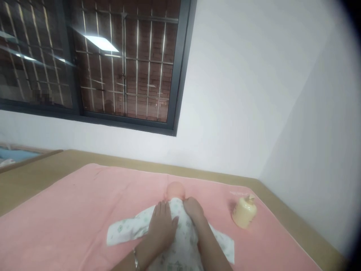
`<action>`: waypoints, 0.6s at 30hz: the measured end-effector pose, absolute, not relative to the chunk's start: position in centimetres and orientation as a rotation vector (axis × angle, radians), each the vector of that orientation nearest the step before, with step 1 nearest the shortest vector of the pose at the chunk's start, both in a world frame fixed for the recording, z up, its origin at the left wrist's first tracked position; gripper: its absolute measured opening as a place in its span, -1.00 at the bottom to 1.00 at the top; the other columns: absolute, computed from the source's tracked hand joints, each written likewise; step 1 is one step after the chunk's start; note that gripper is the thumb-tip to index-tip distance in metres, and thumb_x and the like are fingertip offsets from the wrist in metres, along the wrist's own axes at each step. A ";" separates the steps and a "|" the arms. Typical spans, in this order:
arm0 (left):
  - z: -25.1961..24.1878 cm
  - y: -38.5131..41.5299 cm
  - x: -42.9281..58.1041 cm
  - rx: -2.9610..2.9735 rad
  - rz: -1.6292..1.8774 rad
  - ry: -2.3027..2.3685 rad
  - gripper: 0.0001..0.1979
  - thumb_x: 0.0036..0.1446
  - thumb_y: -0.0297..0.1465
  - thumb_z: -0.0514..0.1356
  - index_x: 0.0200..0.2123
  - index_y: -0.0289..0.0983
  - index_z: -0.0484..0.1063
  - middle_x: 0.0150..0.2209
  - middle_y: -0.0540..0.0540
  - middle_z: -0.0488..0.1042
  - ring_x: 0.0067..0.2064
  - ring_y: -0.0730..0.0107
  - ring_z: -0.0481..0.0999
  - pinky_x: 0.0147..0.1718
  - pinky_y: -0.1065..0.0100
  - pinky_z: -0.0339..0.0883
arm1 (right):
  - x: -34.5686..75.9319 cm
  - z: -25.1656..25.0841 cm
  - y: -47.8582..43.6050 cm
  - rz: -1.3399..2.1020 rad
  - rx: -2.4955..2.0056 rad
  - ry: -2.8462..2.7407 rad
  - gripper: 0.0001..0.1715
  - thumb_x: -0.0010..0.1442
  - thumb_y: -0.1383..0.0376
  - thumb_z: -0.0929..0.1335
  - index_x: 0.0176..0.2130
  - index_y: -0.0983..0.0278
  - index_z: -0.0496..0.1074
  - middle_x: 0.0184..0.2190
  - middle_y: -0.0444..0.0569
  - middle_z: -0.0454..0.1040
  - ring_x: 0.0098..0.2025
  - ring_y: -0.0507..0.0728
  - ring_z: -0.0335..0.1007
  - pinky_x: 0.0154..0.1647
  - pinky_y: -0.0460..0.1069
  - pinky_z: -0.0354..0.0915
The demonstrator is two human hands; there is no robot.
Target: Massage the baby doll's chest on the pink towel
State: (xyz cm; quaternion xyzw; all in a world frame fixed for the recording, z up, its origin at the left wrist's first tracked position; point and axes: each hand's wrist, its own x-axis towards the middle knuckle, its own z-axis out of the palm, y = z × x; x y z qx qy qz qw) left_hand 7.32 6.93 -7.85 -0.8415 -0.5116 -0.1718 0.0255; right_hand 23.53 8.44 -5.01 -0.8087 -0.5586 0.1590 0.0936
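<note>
**op_remote:** Counting off my feed: one doll [175, 190], one white printed cloth [124, 229] wrapped over it, one pink mat [70, 210] under both, and one yellow bottle [244, 211]. Two hands. The doll lies mid-mat on the bench [34, 177], head toward the wall.

**lurker42:** What are the hands doing?

**op_remote:** The left hand [162, 226] is flat, palm down on the cloth, fingers straight and side by side, gripping nothing. The right hand [193, 210] sits just below the doll's head with its fingers curled over the cloth. I can't tell if it's pinching or just resting.

**lurker42:** Anything hidden?

**op_remote:** Plenty. Only the top of the doll's head shows, the rest is under cloth and hands. The bottom edge cuts off the lower cloth and both forearms. One bracelet [135, 259] on the left wrist, half out of shot. The bottle is well right of the doll, label unreadable. One window [124, 64] behind, a patch of it blurred.
</note>
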 end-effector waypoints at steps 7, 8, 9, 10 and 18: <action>-4.4 11.3 7.6 -2.847 -0.176 -1.844 -0.42 0.29 -0.11 -0.23 -0.08 -0.29 0.48 -0.14 -0.28 0.53 -0.12 0.09 0.51 -0.13 0.19 0.27 | 18.9 -5.9 3.1 -0.066 -2.016 -1.833 -0.52 0.33 0.27 0.10 0.05 0.43 0.38 0.04 0.24 0.39 0.13 0.26 0.26 0.16 0.08 0.08; -4.5 11.2 7.9 -2.817 -0.203 -1.845 -0.43 0.28 -0.10 -0.22 -0.06 -0.29 0.47 -0.14 -0.29 0.53 -0.10 0.08 0.50 -0.10 0.17 0.25 | 18.7 -5.9 2.9 -0.073 -2.014 -1.820 -0.52 0.32 0.27 0.12 0.08 0.44 0.36 0.07 0.25 0.37 0.15 0.25 0.23 0.17 0.07 0.06; -4.9 10.7 8.2 -2.759 -0.263 -1.852 -0.43 0.28 -0.09 -0.20 -0.04 -0.30 0.45 -0.12 -0.30 0.52 -0.06 0.05 0.49 -0.06 0.15 0.23 | 18.9 -5.8 3.1 -0.032 -2.053 -1.802 -0.52 0.32 0.27 0.13 0.08 0.45 0.36 0.06 0.25 0.37 0.15 0.26 0.23 0.17 0.07 0.06; -5.5 9.8 8.4 -2.694 -0.339 -1.846 -0.42 0.27 -0.08 -0.18 -0.02 -0.34 0.44 -0.10 -0.33 0.50 -0.02 0.02 0.46 -0.01 0.12 0.19 | 19.3 -5.6 3.6 0.045 -2.116 -1.784 -0.54 0.31 0.27 0.14 0.04 0.44 0.39 0.03 0.26 0.40 0.12 0.26 0.26 0.14 0.06 0.08; -8.4 6.3 7.9 -2.621 -0.616 -1.634 -0.39 0.27 -0.14 -0.15 0.11 -0.50 0.29 0.16 -0.43 0.27 0.22 -0.06 0.20 0.14 0.02 0.01 | 22.2 -5.0 5.8 0.273 -2.304 -1.657 -0.41 0.35 0.25 0.01 -0.12 0.40 0.49 -0.12 0.21 0.50 -0.05 0.24 0.41 0.13 0.15 0.07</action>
